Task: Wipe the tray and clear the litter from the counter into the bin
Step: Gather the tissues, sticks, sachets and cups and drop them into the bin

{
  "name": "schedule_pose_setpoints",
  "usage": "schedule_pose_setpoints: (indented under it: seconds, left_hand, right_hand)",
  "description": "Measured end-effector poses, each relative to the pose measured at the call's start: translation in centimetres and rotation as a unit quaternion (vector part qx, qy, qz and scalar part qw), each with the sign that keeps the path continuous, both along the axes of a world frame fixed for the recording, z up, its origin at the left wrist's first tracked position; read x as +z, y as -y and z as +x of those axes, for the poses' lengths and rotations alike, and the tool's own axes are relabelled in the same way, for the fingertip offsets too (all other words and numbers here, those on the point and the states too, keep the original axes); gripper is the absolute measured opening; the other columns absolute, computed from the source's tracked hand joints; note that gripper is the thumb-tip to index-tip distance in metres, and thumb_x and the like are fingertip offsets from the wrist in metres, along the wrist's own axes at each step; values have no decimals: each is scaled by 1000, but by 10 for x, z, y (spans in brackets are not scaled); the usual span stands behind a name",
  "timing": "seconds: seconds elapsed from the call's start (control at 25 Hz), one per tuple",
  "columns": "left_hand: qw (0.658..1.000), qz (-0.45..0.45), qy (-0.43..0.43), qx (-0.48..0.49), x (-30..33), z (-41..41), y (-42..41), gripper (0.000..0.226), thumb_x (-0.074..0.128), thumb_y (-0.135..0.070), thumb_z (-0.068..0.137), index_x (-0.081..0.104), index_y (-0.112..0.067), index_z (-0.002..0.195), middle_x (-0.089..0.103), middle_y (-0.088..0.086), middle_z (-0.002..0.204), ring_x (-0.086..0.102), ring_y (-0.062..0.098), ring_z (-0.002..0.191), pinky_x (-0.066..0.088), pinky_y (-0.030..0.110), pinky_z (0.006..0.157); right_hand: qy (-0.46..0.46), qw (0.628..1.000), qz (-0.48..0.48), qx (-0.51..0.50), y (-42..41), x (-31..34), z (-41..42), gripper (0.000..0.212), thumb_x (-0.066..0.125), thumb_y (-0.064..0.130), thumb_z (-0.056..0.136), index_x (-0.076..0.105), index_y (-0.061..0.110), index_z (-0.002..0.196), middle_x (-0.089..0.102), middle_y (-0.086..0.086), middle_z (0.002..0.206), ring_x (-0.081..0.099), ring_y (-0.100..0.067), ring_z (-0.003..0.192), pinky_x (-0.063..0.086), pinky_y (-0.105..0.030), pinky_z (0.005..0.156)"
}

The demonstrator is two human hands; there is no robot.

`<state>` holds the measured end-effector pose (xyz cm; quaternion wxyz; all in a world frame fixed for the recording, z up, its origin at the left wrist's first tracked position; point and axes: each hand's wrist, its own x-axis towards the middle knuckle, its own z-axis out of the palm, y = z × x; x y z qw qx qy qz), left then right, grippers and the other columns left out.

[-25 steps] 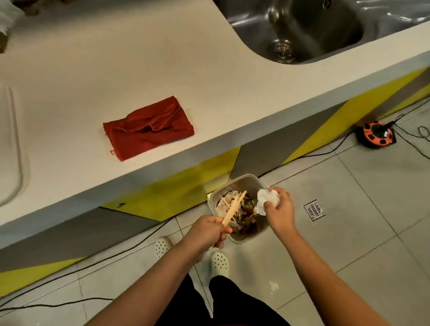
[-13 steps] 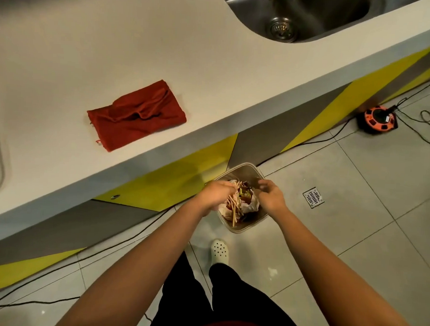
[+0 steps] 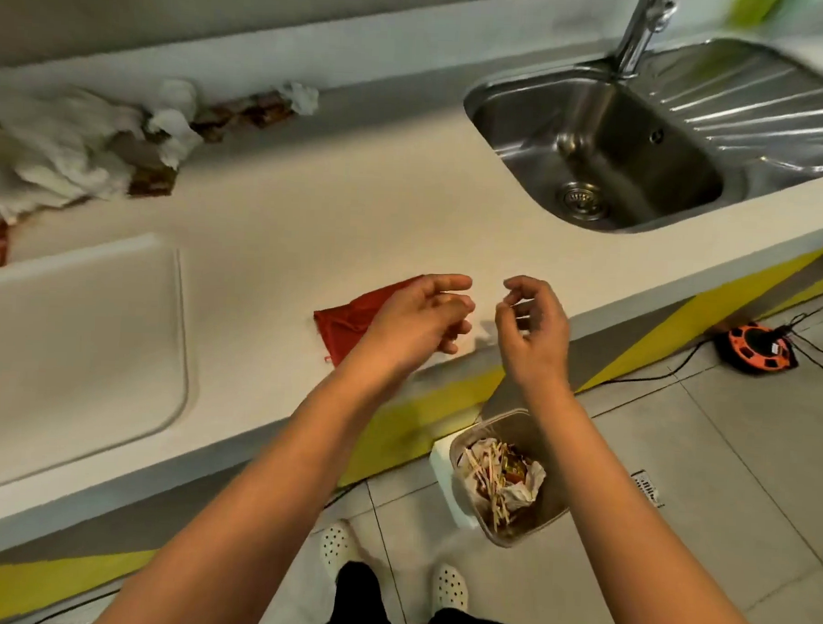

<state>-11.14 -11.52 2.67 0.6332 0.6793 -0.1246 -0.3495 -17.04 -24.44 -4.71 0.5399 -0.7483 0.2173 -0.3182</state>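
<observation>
Both hands hover above the counter's front edge with loosely curled fingers and hold nothing. My left hand [image 3: 421,314] is over the right part of a red cloth [image 3: 348,321] lying on the white counter [image 3: 310,222]. My right hand [image 3: 531,324] is just to its right. On the floor below stands the small bin [image 3: 532,522], filled with wooden sticks, crumpled tissue and wrappers. A white tray [image 3: 78,344] lies at the counter's left. Crumpled white tissues [image 3: 63,141] and brown scraps [image 3: 248,113] are strewn along the back of the counter.
A steel sink [image 3: 605,150] with a tap [image 3: 641,34] is set into the counter at the right. An orange cable reel [image 3: 754,348] with cords lies on the tiled floor at the right. My white shoes [image 3: 338,547] stand near the bin.
Both hands let go of the sticks and tissue in the bin and rose to the counter's edge, empty. The view lifted from the floor to the counter.
</observation>
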Motion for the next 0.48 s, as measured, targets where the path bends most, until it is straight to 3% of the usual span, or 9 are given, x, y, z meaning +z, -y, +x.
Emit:
schedule_pose_setpoints:
  seconds: [0.08, 0.24, 0.4, 0.48]
  left_hand:
    - [999, -3, 17, 40, 18, 27, -22, 19, 51, -8, 92, 59, -18, 106, 58, 0, 83, 56, 9, 70, 45, 17, 53]
    - [994, 2, 46, 103, 32, 82, -76, 18, 50, -10, 93, 59, -20, 105, 58, -4, 85, 55, 9, 72, 44, 21, 59]
    - [986, 12, 51, 161, 29, 130, -128, 15, 52, -10, 92, 59, -20, 103, 59, -5, 84, 56, 9, 71, 46, 21, 58]
    - [983, 18, 44, 176, 23, 150, -145, 14, 53, -10, 92, 58, -20, 100, 59, -5, 84, 56, 9, 71, 46, 21, 58]
  right_hand:
    - [6, 1000, 6, 18, -16, 20, 32, 30, 51, 5, 84, 53, 33, 92, 54, 3, 85, 49, -5, 63, 39, -14, 55]
    - [-5, 999, 7, 49, -54, 41, 94, 24, 53, 2, 85, 55, 23, 97, 55, 5, 88, 51, -10, 67, 38, -11, 53]
    - [-46, 995, -32, 83, -93, 40, 144, 24, 53, 0, 84, 58, 17, 100, 57, -3, 99, 53, -6, 73, 42, -8, 60]
    - [-73, 991, -50, 100, -107, 35, 160, 23, 54, 0, 84, 59, 12, 103, 57, -6, 105, 52, -2, 74, 44, -14, 66]
